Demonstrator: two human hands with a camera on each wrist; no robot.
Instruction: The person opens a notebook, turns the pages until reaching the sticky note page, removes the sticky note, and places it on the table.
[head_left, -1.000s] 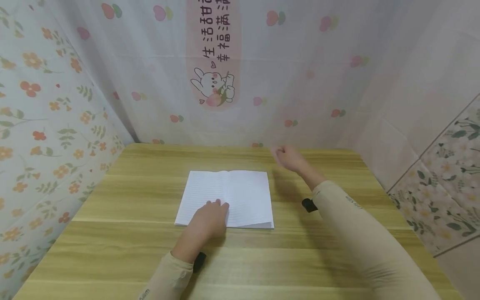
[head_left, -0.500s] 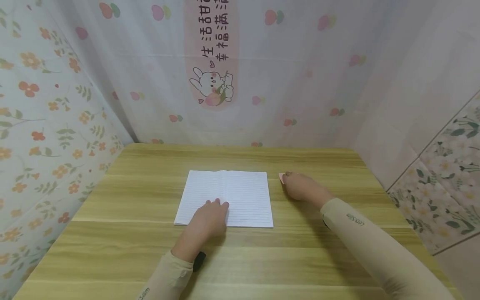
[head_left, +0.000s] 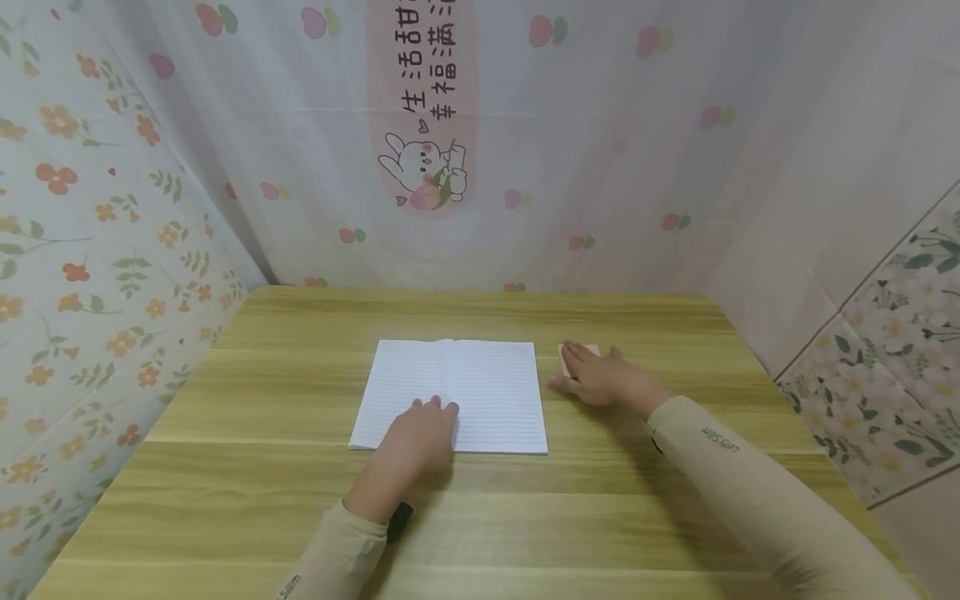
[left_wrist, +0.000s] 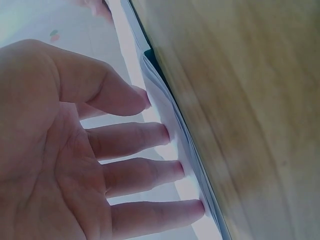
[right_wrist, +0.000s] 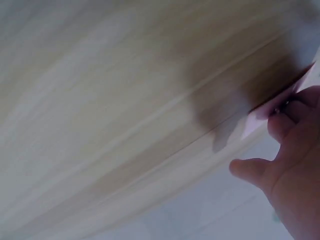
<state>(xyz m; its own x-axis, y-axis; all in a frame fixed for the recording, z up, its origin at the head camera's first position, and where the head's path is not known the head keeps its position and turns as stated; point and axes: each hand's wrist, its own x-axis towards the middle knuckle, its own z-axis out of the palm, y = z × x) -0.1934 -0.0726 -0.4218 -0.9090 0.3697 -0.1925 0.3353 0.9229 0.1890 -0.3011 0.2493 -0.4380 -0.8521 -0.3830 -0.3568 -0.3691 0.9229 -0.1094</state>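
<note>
An open lined notebook (head_left: 498, 392) lies flat on the table, both pages showing. My left hand (head_left: 420, 437) rests on it near the lower middle, by the fold. In the left wrist view its nearly straight fingers (left_wrist: 145, 175) press the notebook's pages close to the edge. To the right of the notebook lies a small square of pink paper (head_left: 589, 349), partly covered by my right hand (head_left: 596, 379). Fingers of that hand lie outstretched on the paper, with the thumb held apart. Seen from the right wrist, the pink paper (right_wrist: 256, 122) sits under the fingertips.
The wood-grain table (head_left: 262, 500) ends at a printed curtain (head_left: 480, 250) behind. Floral cloth (head_left: 112, 250) hangs on the left, and a panelled wall covering (head_left: 885, 375) stands on the right. A black strap piece (head_left: 400, 522) shows at the left wrist.
My right hand has come down from a raised, curled pose near the back edge onto the pink paper, then spread its fingers. The right page now lies flat. My left hand stays put.
</note>
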